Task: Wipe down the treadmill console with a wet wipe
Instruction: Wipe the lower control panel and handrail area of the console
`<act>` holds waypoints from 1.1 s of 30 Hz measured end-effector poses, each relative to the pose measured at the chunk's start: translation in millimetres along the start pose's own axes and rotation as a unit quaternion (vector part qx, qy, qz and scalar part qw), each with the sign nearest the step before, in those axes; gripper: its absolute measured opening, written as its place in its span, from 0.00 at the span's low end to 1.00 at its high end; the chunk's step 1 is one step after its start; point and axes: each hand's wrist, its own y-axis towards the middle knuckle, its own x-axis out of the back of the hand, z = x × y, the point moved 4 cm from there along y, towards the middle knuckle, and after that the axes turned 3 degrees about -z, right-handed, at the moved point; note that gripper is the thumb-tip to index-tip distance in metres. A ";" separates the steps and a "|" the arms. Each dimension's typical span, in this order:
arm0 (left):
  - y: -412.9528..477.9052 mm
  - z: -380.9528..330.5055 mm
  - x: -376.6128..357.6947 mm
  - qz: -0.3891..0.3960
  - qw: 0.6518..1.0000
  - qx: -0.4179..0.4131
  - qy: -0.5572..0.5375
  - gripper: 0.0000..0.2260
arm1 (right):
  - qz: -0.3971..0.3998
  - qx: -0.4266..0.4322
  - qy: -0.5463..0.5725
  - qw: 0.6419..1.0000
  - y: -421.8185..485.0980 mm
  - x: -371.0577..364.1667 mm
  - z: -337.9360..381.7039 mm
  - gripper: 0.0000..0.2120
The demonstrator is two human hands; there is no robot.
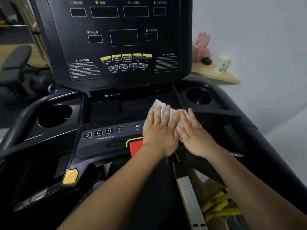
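Now, wet wipe [158, 103] pinned.
Your left hand [160, 132] and right hand [195, 136] press flat-fingered; it's limp (pin its middle).

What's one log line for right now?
step: wiping | left hand: flat on white wet wipe | right hand: flat on wipe | surface: black treadmill console

We identify two parts per side: hand and forearm. The left hand [160, 136] and the right hand [196, 138] are bare. The left forearm [116, 188] and the right forearm [249, 183] are likewise bare along their whole visible length, from wrist to frame edge. We cannot resolve fingernail detail.
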 end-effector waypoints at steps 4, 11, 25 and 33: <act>2.1 -0.9 1.2 -0.001 1.000 0.013 -0.001 0.26 | -0.051 -0.015 0.031 0.998 3.1 -1.1 0.4 0.28; -45.8 -14.5 -16.4 -0.053 0.998 -0.014 -0.005 0.27 | -0.085 0.002 -0.045 0.995 -57.2 -22.2 -23.2 0.29; -54.3 48.3 1.3 -0.039 0.996 0.066 -0.035 0.31 | -0.051 0.094 -0.153 0.982 0.6 -29.2 47.7 0.26; -99.6 111.7 3.7 -0.061 0.989 0.129 -0.040 0.30 | 0.007 0.143 -0.162 0.976 10.7 -51.2 122.4 0.27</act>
